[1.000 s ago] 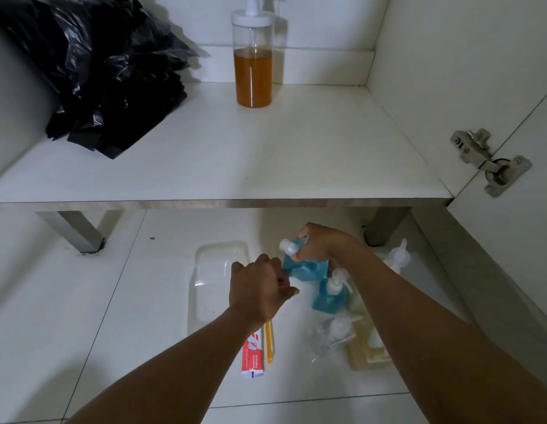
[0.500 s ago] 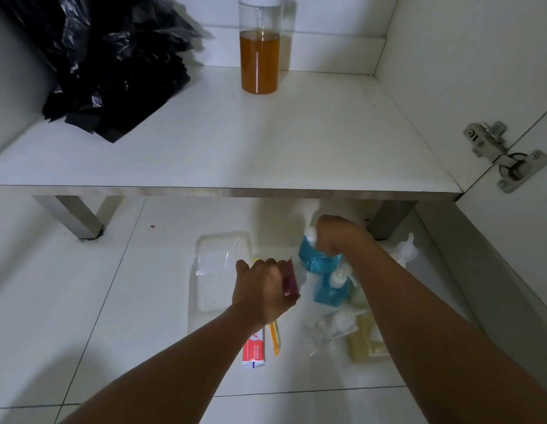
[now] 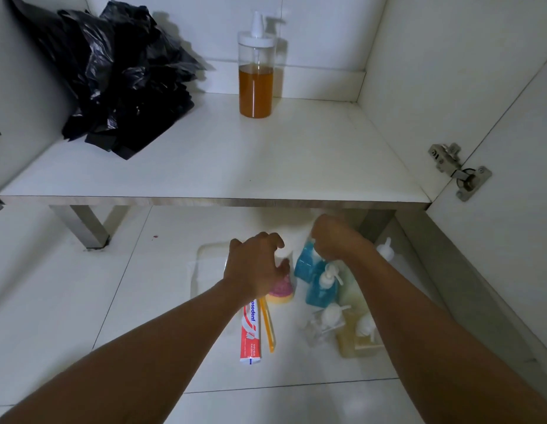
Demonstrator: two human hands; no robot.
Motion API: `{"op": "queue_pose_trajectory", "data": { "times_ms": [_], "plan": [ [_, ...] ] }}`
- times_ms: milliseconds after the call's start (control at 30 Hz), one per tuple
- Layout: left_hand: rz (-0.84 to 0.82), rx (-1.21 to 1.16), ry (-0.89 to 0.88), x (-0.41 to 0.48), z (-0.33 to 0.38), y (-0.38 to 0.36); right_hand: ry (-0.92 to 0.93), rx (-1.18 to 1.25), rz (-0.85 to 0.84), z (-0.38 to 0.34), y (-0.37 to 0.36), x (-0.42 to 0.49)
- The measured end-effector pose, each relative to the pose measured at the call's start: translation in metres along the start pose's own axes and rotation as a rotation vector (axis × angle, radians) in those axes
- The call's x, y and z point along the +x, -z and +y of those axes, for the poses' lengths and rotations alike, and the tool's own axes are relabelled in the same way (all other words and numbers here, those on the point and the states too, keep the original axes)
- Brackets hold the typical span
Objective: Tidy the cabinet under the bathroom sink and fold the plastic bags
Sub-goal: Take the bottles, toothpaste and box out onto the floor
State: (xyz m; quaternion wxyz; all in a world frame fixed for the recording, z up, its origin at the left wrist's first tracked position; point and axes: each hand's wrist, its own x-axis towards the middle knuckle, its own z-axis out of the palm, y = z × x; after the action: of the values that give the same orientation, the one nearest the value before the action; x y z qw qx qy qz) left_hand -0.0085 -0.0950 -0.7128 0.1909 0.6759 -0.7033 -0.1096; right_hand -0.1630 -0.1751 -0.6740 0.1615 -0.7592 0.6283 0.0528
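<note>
Left hand [image 3: 254, 267] now spreads its fingers over the pink item [image 3: 280, 290] it pinched; right hand [image 3: 336, 240] still clamps the blue bottle [image 3: 306, 264].

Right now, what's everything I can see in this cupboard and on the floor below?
black plastic bags: heap, black, shelf left
pump dispenser: one, amber liquid, shelf back
shelf: one, white, above floor
hinge: one, metal, right door
clear tray: one, transparent, floor
pink and yellow item: one, below left grip
toothpaste tube: one, red and white, floor
toothbrush: one, orange, beside tube
rear blue bottle: one, blue, under right grip
front blue bottle: one, blue, floor
other pump bottles: several, clear or yellowish, floor right
left grip: left hand, curled over pink item
right grip: right hand, holds rear blue bottle
</note>
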Motion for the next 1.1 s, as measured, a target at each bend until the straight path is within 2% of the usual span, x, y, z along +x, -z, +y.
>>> {"op": "queue_pose_trajectory", "data": {
  "times_ms": [133, 200, 333, 467, 600, 800, 900, 1100],
  "plan": [
    [0.268, -0.141, -0.073, 0.019, 0.008, 0.049, 0.028, 0.136, 0.177, -0.013, 0.032, -0.001],
    [0.336, -0.120, -0.091, 0.032, 0.011, 0.071, 0.034, 0.193, 0.226, -0.022, 0.053, 0.001],
    [0.261, -0.014, 0.081, 0.065, 0.003, 0.098, 0.047, 0.311, 0.298, -0.042, 0.076, 0.016],
    [0.185, -0.076, 0.212, 0.096, -0.017, 0.099, 0.070, 0.439, 0.340, -0.058, 0.084, 0.041],
    [0.151, -0.037, 0.227, 0.130, -0.037, 0.095, 0.048, 0.605, 0.431, -0.063, 0.084, 0.078],
    [0.134, 0.057, 0.221, 0.200, -0.062, 0.085, 0.083, 0.699, 0.448, -0.077, 0.092, 0.153],
    [0.150, 0.012, 0.263, 0.240, -0.071, 0.084, 0.109, 0.690, 0.461, -0.091, 0.096, 0.194],
    [0.191, -0.257, 0.396, 0.311, -0.094, 0.087, 0.171, 0.744, 0.480, -0.110, 0.109, 0.252]
  ]
}}
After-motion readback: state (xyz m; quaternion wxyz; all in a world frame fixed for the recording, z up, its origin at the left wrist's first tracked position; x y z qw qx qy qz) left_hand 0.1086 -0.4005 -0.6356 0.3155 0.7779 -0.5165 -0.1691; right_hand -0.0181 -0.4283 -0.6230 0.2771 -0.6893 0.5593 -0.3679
